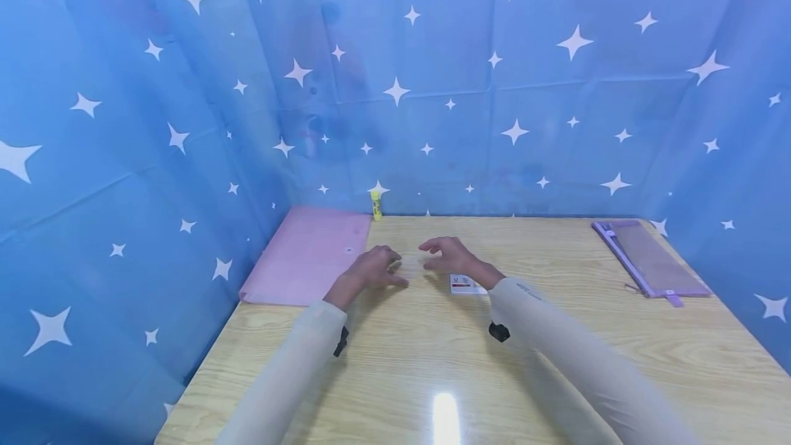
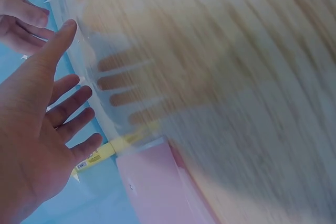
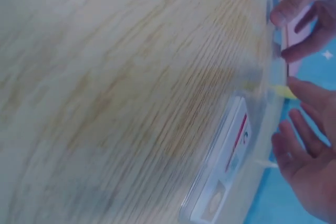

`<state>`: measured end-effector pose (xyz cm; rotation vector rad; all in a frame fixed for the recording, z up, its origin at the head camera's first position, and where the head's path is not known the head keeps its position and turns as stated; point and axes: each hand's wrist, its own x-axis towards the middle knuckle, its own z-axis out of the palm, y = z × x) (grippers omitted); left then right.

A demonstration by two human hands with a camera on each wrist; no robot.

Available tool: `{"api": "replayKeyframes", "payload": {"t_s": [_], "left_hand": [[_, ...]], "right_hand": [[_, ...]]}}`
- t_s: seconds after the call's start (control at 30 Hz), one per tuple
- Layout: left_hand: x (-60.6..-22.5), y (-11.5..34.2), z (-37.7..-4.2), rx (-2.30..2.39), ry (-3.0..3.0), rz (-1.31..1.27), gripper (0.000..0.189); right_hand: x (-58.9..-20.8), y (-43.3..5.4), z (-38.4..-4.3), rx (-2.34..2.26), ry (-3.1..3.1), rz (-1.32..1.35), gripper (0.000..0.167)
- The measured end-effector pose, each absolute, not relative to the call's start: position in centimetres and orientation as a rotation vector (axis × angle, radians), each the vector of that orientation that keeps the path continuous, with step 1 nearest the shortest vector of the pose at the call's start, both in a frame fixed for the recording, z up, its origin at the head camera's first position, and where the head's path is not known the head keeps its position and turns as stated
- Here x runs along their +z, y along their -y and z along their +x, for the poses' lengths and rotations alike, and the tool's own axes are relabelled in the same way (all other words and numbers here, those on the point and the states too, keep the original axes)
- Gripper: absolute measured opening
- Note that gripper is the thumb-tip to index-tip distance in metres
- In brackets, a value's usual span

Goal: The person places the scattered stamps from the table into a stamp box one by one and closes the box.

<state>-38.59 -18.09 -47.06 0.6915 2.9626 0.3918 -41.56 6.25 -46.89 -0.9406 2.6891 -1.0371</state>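
Observation:
My left hand (image 1: 375, 268) hovers over the middle of the table with loosely bent fingers and nothing visible in its grasp. Facing it, a short gap away, is my right hand (image 1: 450, 254), also with relaxed fingers and holding nothing visible. A small flat white box (image 1: 466, 285) with a red stripe lies beneath the right wrist, partly hidden by it; the right wrist view shows the same box (image 3: 223, 166) close up. Just left of the left hand lies a pink folder (image 1: 315, 253). A faint pale patch between the hands is too indistinct to identify.
A yellow glue stick (image 1: 376, 206) stands upright at the table's back edge, beside the folder. On the right side lies a purple mesh zip pouch (image 1: 655, 256). Blue star-patterned curtains (image 1: 445, 53) enclose the wood-grain table (image 1: 395, 362) at the back and sides.

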Motion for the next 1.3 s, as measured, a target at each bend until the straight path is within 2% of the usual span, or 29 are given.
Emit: {"api": "replayKeyframes", "payload": {"t_s": [0.2,0.47,0.73,0.97,1.17,1.3], "left_hand": [[-47.0,17.7,-38.6,0.382,-2.985,0.691,0.074],[-47.0,17.5,-38.3,0.378,-2.987,0.701,0.064],[-47.0,17.6,-38.2,0.372,-2.965,0.748,0.058],[-47.0,17.6,-38.3,0.381,-2.943,0.794,0.039],[-46.9,17.5,-38.1,0.437,-2.923,0.754,0.051],[-46.7,17.4,-38.0,0.422,-2.920,0.759,0.048]], "right_hand": [[-46.6,-5.8,-42.0,-0.915,-2.696,-0.902,0.051],[-47.2,-5.3,-42.0,-0.802,-2.661,-0.899,0.056],[-47.1,-5.2,-41.4,-0.604,-2.697,-1.110,0.055],[-47.1,-5.6,-40.9,-0.581,-2.680,-1.178,0.057],[-47.7,-6.2,-41.0,-0.591,-2.690,-1.267,0.057],[-47.4,-6.0,-40.5,-0.586,-2.703,-1.225,0.056]]}}
